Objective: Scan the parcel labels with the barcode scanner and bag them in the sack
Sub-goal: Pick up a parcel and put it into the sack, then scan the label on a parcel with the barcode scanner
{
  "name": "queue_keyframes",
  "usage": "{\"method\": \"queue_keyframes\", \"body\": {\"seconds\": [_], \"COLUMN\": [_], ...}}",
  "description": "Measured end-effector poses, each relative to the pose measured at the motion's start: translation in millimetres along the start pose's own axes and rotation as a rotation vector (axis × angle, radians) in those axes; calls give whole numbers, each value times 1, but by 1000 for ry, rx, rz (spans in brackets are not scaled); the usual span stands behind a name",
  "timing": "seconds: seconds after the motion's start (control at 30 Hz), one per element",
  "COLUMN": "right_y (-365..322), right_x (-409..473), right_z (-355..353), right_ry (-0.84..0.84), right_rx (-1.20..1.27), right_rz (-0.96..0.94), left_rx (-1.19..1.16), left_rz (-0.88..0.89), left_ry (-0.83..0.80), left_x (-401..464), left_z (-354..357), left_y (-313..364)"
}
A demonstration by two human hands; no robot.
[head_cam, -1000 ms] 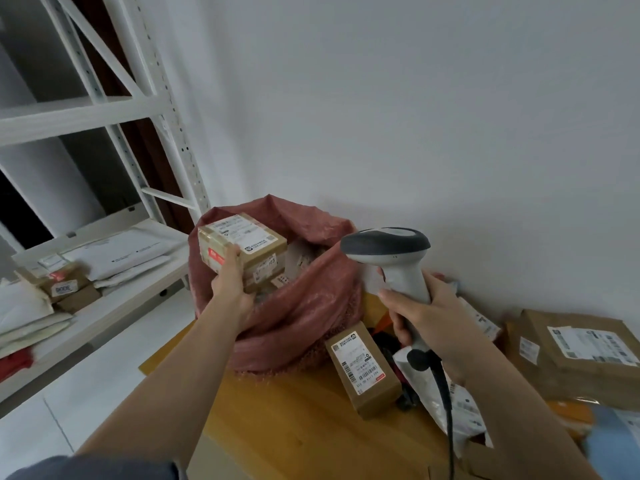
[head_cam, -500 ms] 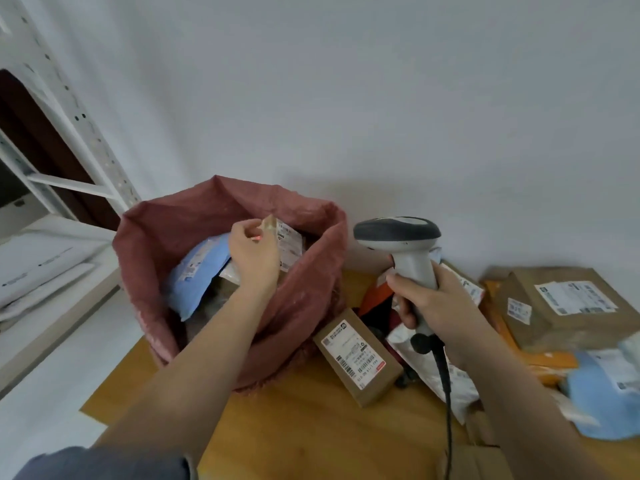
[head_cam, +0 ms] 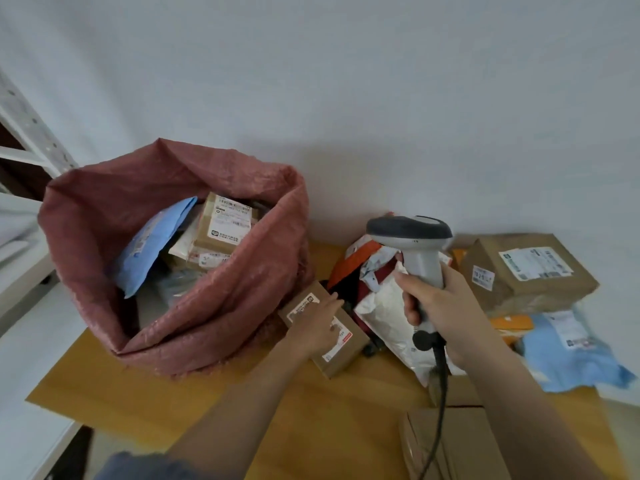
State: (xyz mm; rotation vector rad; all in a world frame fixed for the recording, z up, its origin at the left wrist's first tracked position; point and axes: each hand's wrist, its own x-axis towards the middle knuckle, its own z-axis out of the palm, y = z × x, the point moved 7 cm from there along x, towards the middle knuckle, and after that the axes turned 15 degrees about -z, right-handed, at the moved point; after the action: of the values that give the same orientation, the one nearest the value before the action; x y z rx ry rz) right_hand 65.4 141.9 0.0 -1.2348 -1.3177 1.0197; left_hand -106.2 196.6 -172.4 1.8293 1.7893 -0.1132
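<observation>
The left hand [head_cam: 317, 325] lies on top of a small brown box [head_cam: 325, 329] on the wooden table [head_cam: 214, 403], fingers laid over its label so most of the print is covered; whether the fingers curl round the far edge cannot be told. The box sits just beside the red sack [head_cam: 194, 306], which stands open with a labelled box [head_cam: 227, 221], a blue mailer [head_cam: 152, 244] and other parcels half buried inside. The right hand [head_cam: 440, 306] grips the scanner [head_cam: 412, 244] by its handle, hiding part of it; its cable [head_cam: 438, 393] runs off the bottom edge. Behind, a pile of mailers [head_cam: 377, 299] and a large box [head_cam: 526, 271] overlap, their labels too blurred to read.
</observation>
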Motion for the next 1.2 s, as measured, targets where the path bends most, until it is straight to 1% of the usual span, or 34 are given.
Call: {"method": "queue_keyframes", "body": {"seconds": [0.07,0.17,0.27,0.33,0.4,0.43,0.47,0.53,0.57,0.6,0.63,0.7,0.77,0.83,0.87,0.9,1.0,1.07,1.13,1.2], "right_y": [13,35,58,76,97,108,120,140,149,158,165,177,188,196,198,199,197,192,184,175], "right_x": [-5,-11,-16,-18,-19,-20,-19,-17,-14,-12,-9,-6,-9,-17,-20,-23,-28,-28,-25,-24], "right_z": [-9,-17,-18,-13,-4,0,5,13,17,19,21,26,32,35,36,36,30,25,19,15], "right_ry": [-10,-22,-24,-22,-14,-8,-8,-10,-8,-8,-16,-45,-71,-100,-117,-132,-131,-103,-81,-62], "right_rx": [-33,-58,-62,-47,-9,-4,-10,-7,0,-9,-33,-74,-54,-37,-40,-49,-72,-63,-70,-76], "right_rz": [13,60,123,177,231,252,267,287,295,301,304,329,379,432,446,451,456,444,413,388], "left_rx": [135,136,148,79,-11,-100,-227,-506,-640,-780,-915,-1177,-1359,-1465,-1518,-1547,-1554,-1596,-1634,-1618], "left_rz": [-63,-144,-84,-64,-12,5,-23,-216,-344,-475,-596,-743,-757,-694,-671,-671,-771,-793,-785,-769], "left_ry": [-25,-131,-160,-156,-86,-9,86,298,369,372,298,75,-142,-308,-344,-341,-232,-206,-230,-277], "left_x": [10,18,12,0,-12,-17,-20,-27,-31,-33,-33,-32,-31,-29,-29,-29,-35,-39,-42,-45], "left_z": [25,55,70,73,71,67,60,46,44,46,54,75,90,100,102,103,97,93,87,79], "left_y": [-8,-18,-16,-14,-12,-12,-17,-41,-57,-71,-80,-87,-81,-70,-65,-62,-63,-66,-63,-56]}}
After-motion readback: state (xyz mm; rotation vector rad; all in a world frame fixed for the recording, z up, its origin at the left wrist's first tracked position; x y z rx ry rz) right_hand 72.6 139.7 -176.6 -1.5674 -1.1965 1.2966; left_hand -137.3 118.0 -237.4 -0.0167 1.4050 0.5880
